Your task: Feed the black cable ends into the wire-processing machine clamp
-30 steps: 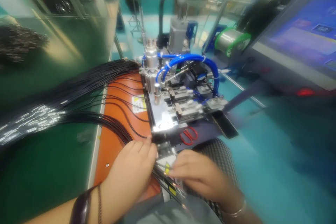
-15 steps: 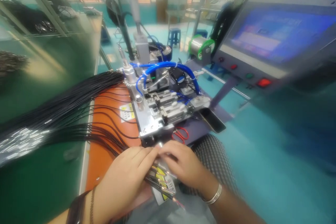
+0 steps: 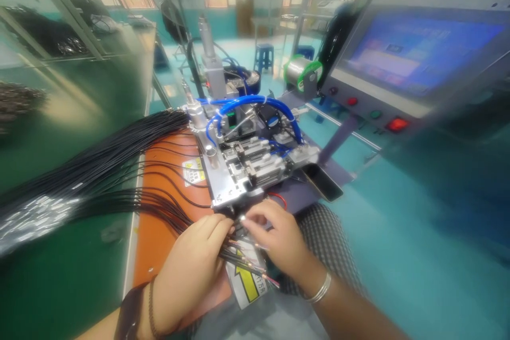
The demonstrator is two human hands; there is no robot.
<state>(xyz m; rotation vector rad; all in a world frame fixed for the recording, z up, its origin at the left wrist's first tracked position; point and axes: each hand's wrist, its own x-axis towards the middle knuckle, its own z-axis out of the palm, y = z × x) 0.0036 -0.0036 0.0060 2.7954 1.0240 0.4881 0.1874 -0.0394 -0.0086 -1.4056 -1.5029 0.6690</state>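
Cables, dozens, black, across one orange benchtop. Left hand clamped on several; right hand pinching wire ends, just apart.

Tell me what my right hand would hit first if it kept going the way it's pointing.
Your right hand points up and left, so probably the black wires at its fingertips, then the steel plate, though depth is hard to judge.

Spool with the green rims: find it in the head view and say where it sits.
In the head view, the green-rimmed wire spool sits in the upper right, just left of the control screen and beyond the machine's blue tubing.
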